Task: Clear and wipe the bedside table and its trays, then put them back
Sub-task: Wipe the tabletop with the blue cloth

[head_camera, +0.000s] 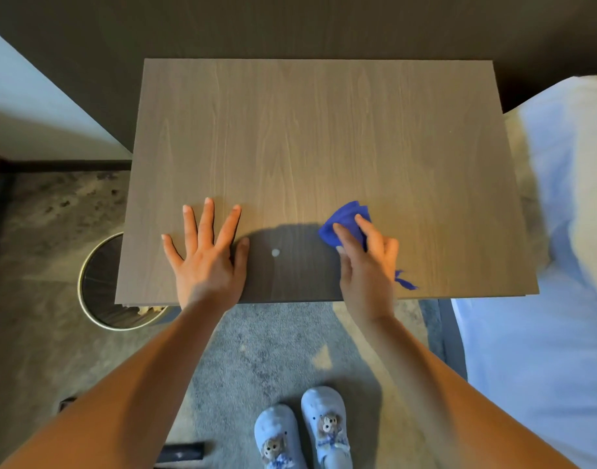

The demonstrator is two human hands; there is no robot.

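2 bare hands rest on the bedside table [324,130], whose wood-grain top fills the middle of the frame. the left hand [207,258] lies flat near the lower edge of the top, left of centre, palm down, its fingers [206,218] spread wide and released, gripping nothing. the right hand [368,262] sits to the right of it, also close to the lower edge, with its fingers curled over a blue cloth [348,221] and pressing it onto the wood; a bunched part of the cloth sticks out past the fingertips toward the upper left, and a small tail of it shows at the lower right of the hand. between the 2 hands, in a patch of shadow, lies a small pale spot [275,253] on the surface. no trays can be seen on the table.

at the left edge of the table, partly hidden under it, stands a round bin [97,286] with a gold rim on the mottled floor [47,214]. white bedding [561,265] takes up the right side of the frame. at the bottom centre, 2 pale slippers [304,431] with small bear figures stand on a grey carpet [273,350].
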